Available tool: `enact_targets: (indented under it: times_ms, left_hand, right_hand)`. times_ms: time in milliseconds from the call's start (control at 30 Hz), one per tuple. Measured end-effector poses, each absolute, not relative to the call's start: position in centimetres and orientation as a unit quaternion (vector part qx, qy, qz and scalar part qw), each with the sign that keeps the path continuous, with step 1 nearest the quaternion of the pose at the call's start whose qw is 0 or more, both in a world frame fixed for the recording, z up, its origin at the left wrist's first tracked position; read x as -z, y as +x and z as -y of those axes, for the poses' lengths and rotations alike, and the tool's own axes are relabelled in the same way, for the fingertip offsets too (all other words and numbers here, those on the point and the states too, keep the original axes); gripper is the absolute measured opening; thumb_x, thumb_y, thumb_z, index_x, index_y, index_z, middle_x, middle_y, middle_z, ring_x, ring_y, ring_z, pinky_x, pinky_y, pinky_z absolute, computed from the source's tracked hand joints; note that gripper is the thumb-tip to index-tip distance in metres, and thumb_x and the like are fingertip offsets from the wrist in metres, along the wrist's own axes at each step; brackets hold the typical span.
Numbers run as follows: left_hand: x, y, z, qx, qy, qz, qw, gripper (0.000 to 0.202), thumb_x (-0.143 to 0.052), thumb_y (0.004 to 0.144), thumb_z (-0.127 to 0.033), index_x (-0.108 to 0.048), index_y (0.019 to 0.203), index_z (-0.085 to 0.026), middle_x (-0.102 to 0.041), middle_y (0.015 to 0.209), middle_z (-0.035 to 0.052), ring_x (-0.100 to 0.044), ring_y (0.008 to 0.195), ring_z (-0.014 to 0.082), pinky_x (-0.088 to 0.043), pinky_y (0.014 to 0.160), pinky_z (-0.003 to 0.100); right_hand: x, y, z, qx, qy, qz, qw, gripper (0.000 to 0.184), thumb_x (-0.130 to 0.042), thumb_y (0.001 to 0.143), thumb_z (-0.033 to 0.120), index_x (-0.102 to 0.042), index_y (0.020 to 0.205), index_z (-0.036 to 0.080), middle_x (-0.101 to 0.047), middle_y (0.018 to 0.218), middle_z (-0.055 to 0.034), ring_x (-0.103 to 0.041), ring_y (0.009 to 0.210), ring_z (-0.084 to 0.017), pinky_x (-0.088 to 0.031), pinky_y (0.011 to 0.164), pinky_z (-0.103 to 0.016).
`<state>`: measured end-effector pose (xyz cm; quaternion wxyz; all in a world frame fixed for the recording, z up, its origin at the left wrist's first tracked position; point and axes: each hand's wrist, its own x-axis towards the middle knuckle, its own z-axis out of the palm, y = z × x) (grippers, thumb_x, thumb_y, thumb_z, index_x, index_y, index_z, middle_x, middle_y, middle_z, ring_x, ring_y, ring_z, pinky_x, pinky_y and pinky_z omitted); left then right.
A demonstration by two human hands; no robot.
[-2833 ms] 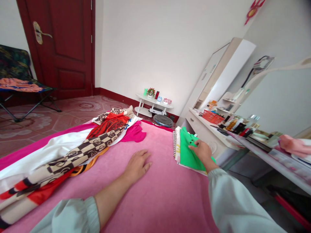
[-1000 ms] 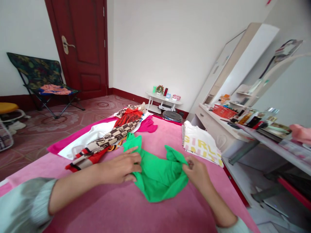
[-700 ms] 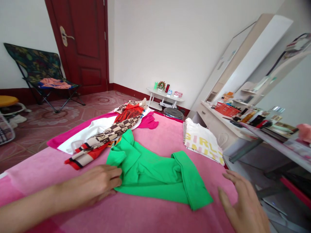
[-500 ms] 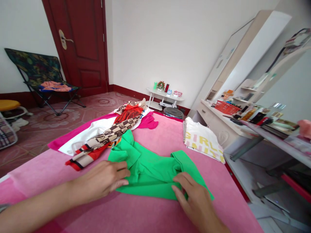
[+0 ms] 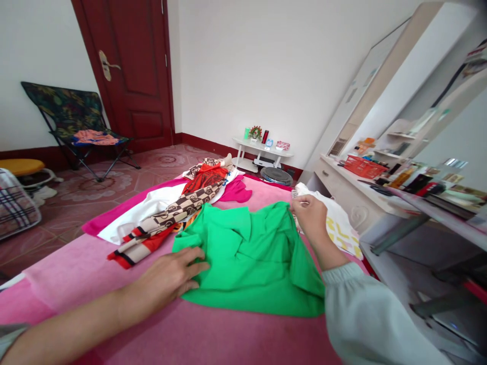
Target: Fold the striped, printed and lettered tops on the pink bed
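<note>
A green shirt (image 5: 247, 263) lies folded and wrinkled on the pink bedspread (image 5: 228, 339) in front of me. Resting on its left edge is my left hand (image 5: 177, 274), with the fingers loosely bent and the thumb apart from them. My right hand (image 5: 310, 213) pinches the shirt's far right corner and keeps it slightly raised; the fingertips are partly hidden. Just behind that hand lies a folded white T-shirt (image 5: 338, 228) with yellow lettering, partly covered by my wrist.
A heap of clothes, with a brown checked garment (image 5: 182, 205) on top, lies at the left of the bed. A dressing table (image 5: 350, 187) with a red basket (image 5: 363, 166) stands at the right. A folding chair (image 5: 63, 114) and a low white stand (image 5: 262, 145) are farther back.
My right hand has moved from the shirt's near right edge to its far right corner, drawing the cloth up and spreading it away from me. The left hand stays at the left edge.
</note>
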<state>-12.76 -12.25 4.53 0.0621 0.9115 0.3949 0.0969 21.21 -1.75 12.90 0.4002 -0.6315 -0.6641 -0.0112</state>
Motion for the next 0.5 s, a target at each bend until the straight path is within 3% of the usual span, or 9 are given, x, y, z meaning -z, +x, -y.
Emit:
enact_targets:
  times_ms: [100, 167, 267, 400, 500]
  left_hand:
    - [-4.3, -13.2, 11.3, -0.129, 0.907, -0.397, 0.051, 0.051, -0.062, 0.081, -0.042, -0.050, 0.130, -0.033, -0.034, 0.147, 0.0084, -0.040, 0.127, 0.0332, -0.037, 0.102, 0.047]
    - [-4.1, -13.2, 10.5, -0.141, 0.907, -0.391, 0.068, 0.064, -0.063, 0.080, -0.046, -0.040, 0.138, -0.033, -0.027, 0.151, 0.0088, -0.033, 0.133, 0.0336, -0.033, 0.106, 0.049]
    - [-4.1, -12.5, 9.1, -0.148, 0.911, -0.371, 0.102, 0.068, -0.062, 0.081, -0.044, -0.034, 0.142, -0.033, -0.028, 0.152, 0.0082, -0.030, 0.135, 0.0311, -0.030, 0.108, 0.048]
    - [-5.1, -10.6, 7.8, -0.148, 0.924, -0.332, 0.122, 0.091, -0.073, 0.073, -0.032, -0.019, 0.147, -0.033, -0.021, 0.154, 0.0083, -0.020, 0.140, 0.0311, -0.026, 0.109, 0.049]
    - [-6.6, -9.5, 8.0, -0.132, 0.944, -0.278, 0.117, 0.090, -0.076, 0.068, -0.023, -0.028, 0.144, -0.031, -0.042, 0.142, 0.0085, -0.030, 0.135, 0.0305, -0.028, 0.107, 0.046]
  right_hand:
    - [-10.8, 20.6, 2.1, 0.015, -0.597, 0.675, 0.432, 0.027, -0.045, 0.076, 0.018, -0.059, 0.098, 0.010, -0.061, 0.105, -0.0131, -0.055, 0.097, -0.019, -0.043, 0.075, -0.028]
    - [-8.9, 19.0, 4.0, -0.053, -0.550, 0.745, 0.374, 0.019, -0.048, 0.076, 0.016, -0.061, 0.089, 0.016, -0.063, 0.096, -0.0070, -0.057, 0.090, -0.017, -0.043, 0.074, -0.026]
    - [-7.2, 16.7, 7.7, -0.171, -0.506, 0.823, 0.192, 0.009, -0.060, 0.075, 0.023, -0.063, 0.082, 0.020, -0.064, 0.078, -0.0001, -0.058, 0.072, -0.014, -0.041, 0.066, -0.025]
    - [-8.1, 16.2, 12.3, -0.183, -0.518, 0.835, 0.017, 0.027, -0.076, 0.061, 0.037, -0.065, 0.080, 0.021, -0.064, 0.077, 0.0008, -0.058, 0.070, -0.016, -0.038, 0.062, -0.024]
    - [-9.3, 17.4, 15.3, -0.182, -0.494, 0.850, -0.008, 0.022, -0.074, 0.064, 0.037, -0.066, 0.079, 0.022, -0.067, 0.082, -0.0011, -0.060, 0.077, -0.019, -0.041, 0.066, -0.026]
